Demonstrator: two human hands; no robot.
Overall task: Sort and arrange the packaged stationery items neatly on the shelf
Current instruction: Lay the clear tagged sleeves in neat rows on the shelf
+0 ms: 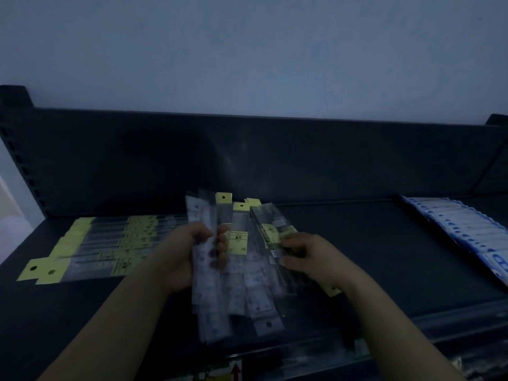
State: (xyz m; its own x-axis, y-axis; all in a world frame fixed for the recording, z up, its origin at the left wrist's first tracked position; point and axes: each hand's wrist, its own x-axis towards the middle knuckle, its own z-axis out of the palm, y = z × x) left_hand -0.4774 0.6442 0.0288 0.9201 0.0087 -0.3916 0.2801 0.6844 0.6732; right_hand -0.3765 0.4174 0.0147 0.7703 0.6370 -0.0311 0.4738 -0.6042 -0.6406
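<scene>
The left hand (192, 251) has its fingers curled round a fanned bundle (236, 270) of long clear packs with yellow tags, held just above the middle of the shelf (357, 257). The right hand (305, 254) pinches the packs at the bundle's right edge, fingers curled over them.

The step in hand appears to be squaring the bundle or drawing packs off it to extend the row (96, 248) already lying flat on the shelf's left side. To do this well, the person would probably:

- turn every pack so its tag points the same way, since some tags (224, 198) stand at the far end while one peeks out near the right wrist;
- tap the ends level before setting anything down, as slick sleeves tend to slide apart;
- lay new packs overlapping like the row's, tags stepped evenly;
- keep them well apart from the blue packs (467, 235) on the right.

The light is dim and the bundle is blurred, so the packs in it cannot be counted and the label print cannot be read. The left palm and the right fingertips are hidden by the packs. The blue packs run off the right edge, and what sits below the shelf's front lip is too dark to tell.
</scene>
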